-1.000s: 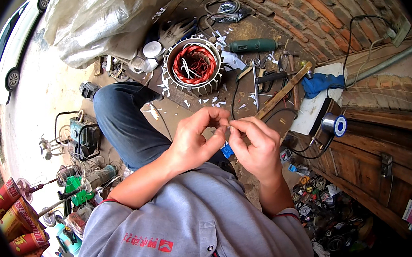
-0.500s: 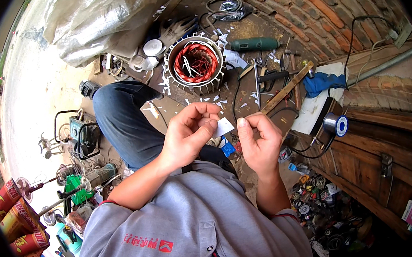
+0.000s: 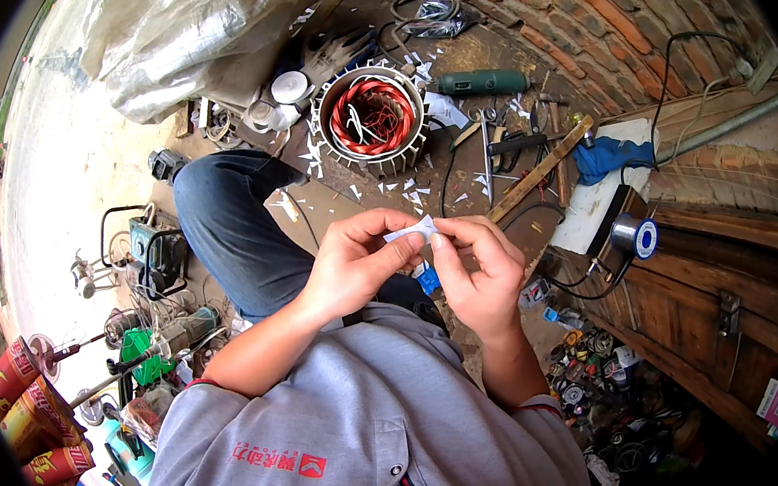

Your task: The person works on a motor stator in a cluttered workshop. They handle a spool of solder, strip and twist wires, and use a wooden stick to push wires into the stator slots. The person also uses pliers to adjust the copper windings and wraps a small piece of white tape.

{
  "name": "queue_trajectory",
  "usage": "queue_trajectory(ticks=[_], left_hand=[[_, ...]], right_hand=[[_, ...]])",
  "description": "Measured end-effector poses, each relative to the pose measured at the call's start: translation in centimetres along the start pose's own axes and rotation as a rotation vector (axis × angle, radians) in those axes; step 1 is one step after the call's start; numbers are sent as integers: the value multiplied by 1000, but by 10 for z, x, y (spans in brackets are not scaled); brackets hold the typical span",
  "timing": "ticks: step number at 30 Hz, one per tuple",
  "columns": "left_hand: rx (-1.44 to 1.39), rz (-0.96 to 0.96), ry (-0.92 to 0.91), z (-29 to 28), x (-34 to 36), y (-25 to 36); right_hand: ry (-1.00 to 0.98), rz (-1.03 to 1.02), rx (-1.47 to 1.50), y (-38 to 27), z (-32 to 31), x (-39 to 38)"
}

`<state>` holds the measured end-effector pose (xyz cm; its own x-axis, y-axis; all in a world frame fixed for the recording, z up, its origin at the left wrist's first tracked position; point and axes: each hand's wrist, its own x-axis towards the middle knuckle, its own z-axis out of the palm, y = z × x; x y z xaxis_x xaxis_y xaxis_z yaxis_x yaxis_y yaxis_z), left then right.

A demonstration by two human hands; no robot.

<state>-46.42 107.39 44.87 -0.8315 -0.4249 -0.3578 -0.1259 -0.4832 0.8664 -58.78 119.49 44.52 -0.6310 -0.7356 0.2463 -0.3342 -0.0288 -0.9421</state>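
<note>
Between my two hands is a small piece of white paper (image 3: 414,230), its near edge bent. My left hand (image 3: 358,253) pinches it with thumb and fingers from the left. From the right, the thumb and index finger of my right hand (image 3: 477,263) close on its other edge. Beyond my hands stands a motor stator (image 3: 375,158) in a finned metal housing, with a ring of red windings (image 3: 396,122) and loose thin wires at its centre. White paper scraps (image 3: 410,185) lie scattered on the ground around it.
A green cylindrical tool (image 3: 482,83) lies behind the stator. Scissors (image 3: 487,154), a hammer (image 3: 559,152) and a wooden stick (image 3: 543,168) lie to its right. A solder spool (image 3: 635,236) sits by the wooden cabinet (image 3: 695,307). Plastic sheeting (image 3: 174,48) fills the far left.
My right hand has moved left to meet the left one and now grips the paper's right edge. The paper, flat before, is now bent between both hands.
</note>
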Motion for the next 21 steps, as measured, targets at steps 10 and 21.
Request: queue_trajectory(ticks=[10,21], left_hand=[[720,422,-86,-6,0,20],[734,488,-186,-13,1,25]], right_hand=[[-198,-228,-287,-10,-11,13],[-219,-63,-162,-10,-6,11]])
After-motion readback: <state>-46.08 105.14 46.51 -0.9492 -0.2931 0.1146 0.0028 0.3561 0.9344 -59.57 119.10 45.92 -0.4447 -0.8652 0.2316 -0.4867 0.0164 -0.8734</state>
